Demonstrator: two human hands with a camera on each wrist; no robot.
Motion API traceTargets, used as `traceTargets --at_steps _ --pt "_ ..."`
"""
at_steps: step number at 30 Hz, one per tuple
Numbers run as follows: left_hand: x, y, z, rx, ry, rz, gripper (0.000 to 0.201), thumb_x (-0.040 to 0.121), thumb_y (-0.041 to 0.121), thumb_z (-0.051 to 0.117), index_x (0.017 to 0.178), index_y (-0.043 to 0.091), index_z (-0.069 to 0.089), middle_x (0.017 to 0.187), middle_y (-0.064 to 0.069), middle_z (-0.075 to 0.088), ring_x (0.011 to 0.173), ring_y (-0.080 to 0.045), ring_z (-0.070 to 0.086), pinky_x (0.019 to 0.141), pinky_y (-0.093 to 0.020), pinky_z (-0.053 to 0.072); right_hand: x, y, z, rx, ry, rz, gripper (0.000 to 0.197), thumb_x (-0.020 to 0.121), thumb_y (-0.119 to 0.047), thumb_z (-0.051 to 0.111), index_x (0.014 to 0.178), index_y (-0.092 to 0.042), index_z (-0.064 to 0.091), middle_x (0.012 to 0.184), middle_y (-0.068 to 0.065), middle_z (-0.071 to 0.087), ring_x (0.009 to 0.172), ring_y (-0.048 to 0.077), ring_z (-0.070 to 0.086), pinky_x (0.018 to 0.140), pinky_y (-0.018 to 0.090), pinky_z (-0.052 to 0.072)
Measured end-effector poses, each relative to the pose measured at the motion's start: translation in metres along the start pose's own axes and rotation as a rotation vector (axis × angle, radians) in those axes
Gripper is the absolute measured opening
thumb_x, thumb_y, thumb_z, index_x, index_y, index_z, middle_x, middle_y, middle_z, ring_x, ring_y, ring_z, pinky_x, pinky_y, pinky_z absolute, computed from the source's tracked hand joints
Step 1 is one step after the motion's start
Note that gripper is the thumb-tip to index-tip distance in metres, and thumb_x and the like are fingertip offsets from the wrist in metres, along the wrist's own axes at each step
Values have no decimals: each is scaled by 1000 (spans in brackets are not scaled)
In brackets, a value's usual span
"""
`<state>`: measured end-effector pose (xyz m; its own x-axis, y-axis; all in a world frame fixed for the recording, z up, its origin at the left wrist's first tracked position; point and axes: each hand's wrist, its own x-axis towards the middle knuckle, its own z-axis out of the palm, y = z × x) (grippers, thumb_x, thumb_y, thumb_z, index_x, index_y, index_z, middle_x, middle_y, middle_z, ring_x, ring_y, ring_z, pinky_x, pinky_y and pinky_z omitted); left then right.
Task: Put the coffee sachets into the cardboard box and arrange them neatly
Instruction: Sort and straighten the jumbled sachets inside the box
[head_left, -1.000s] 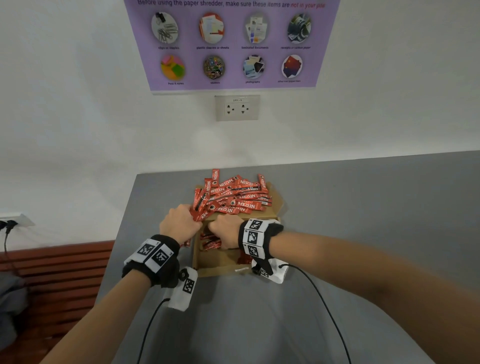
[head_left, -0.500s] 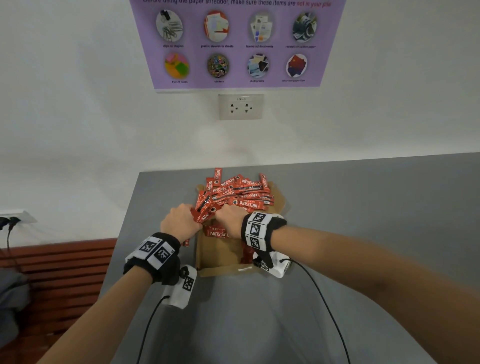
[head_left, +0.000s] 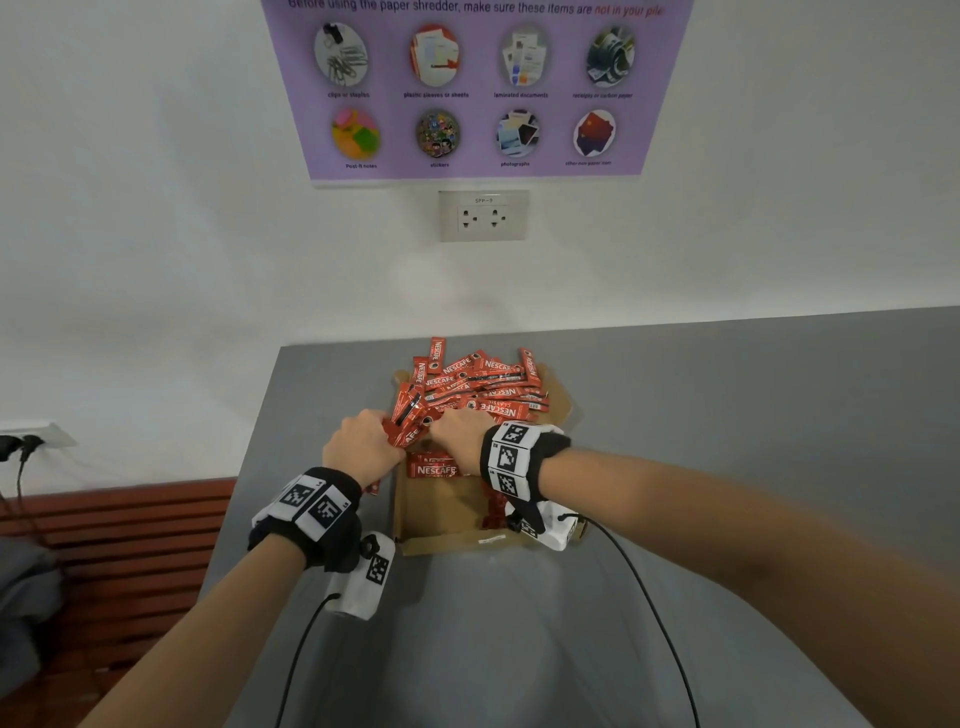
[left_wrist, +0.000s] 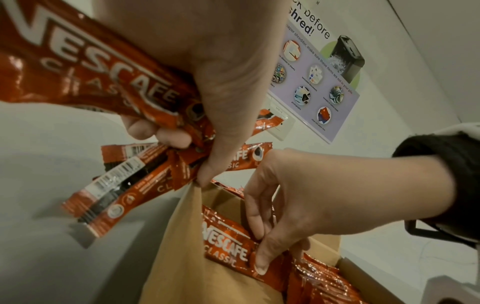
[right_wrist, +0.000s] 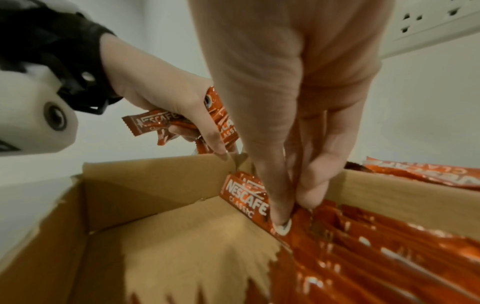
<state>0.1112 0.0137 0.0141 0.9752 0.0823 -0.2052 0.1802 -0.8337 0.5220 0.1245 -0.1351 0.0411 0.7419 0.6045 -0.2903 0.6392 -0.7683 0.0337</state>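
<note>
An open cardboard box (head_left: 457, 545) sits on the grey table (head_left: 727, 441). A loose pile of red Nescafe sachets (head_left: 483, 384) lies across its far end. My left hand (head_left: 363, 447) hovers over the box's left wall and grips a bundle of sachets (left_wrist: 85, 67). My right hand (head_left: 457, 436) reaches down into the box. Its thumb and fingers (right_wrist: 281, 218) pinch the top of an upright sachet (right_wrist: 246, 203) at the front of a standing row (right_wrist: 363, 246). The near half of the box floor (right_wrist: 194, 236) is bare cardboard.
The table's left edge runs close to the box, with a slatted wooden bench (head_left: 130, 545) below it. A wall socket (head_left: 483, 215) and a purple poster (head_left: 478, 88) hang on the wall behind. Cables trail from both wrist cameras across the table.
My right hand has moved a little farther into the box, and an upright sachet with its label facing me now shows below it. The left hand has barely shifted.
</note>
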Motion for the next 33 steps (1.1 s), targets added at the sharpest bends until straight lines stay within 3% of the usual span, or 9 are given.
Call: traceTargets --at_steps 6,15,20,28,33 --pt "1 -1 1 10 1 -3 14 80 21 68 92 17 60 83 -3 65 78 -21 64 74 -34 54 -3 3 1 0 27 7 28 88 3 53 115 -3 56 116 13 59 107 30 57 84 36 47" --pt "4 -2 2 28 -13 9 13 80 22 67 86 18 57 83 -3 65 76 -21 64 76 -37 56 -4 7 1 57 21 35 28 82 -3 65 108 -1 58 110 16 60 101 31 59 79 36 49" --pt "4 -2 2 25 -6 4 16 81 22 67 95 16 60 85 -4 66 78 -21 65 75 -36 55 -5 6 2 47 6 30 26 81 -5 67 104 -1 59 106 15 61 97 30 61 77 35 52" --pt "4 -3 2 7 1 -2 17 79 22 68 94 15 63 85 -5 68 78 -22 65 76 -37 55 -6 6 0 54 47 67 22 87 7 49 107 1 57 110 17 60 102 33 58 79 36 46" --pt "5 -2 2 20 -8 3 15 79 25 68 90 18 61 84 -5 68 77 -22 65 76 -38 56 -6 1 1 -81 74 78 21 92 -9 53 113 -8 56 113 8 62 105 26 59 79 33 44"
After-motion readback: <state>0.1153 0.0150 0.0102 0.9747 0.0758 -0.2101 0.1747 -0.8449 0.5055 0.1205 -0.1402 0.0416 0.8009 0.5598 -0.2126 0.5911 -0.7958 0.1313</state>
